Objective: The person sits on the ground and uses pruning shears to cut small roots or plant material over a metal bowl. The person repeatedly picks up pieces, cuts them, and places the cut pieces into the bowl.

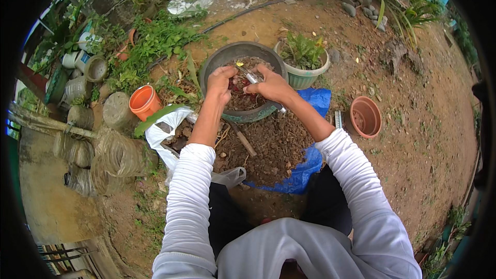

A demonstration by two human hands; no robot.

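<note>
Over a wide dark pot (248, 118) of soil, my right hand (273, 85) is closed around a hand tool (254, 78) with a silver metal part and a dark end poking out below the palm. Its thin tip points up and left, near a small yellow leaf or petal (240, 63). My left hand (221, 83) is just left of that tip, fingers curled; whether they pinch something is hidden. Between the hands, small red bits lie on the soil (242, 102). A wooden-handled tool (244, 141) rests on loose soil (267, 159), heaped on a blue tarp (306, 170) before me.
Right of the pot stands a green-and-white planter (304, 77) with a fern-like plant. An empty terracotta-coloured pot (365, 118) is farther right. On the left are an orange pot (146, 102), a white plastic bag (164, 151) with soil clumps, and several clear plastic containers (120, 155).
</note>
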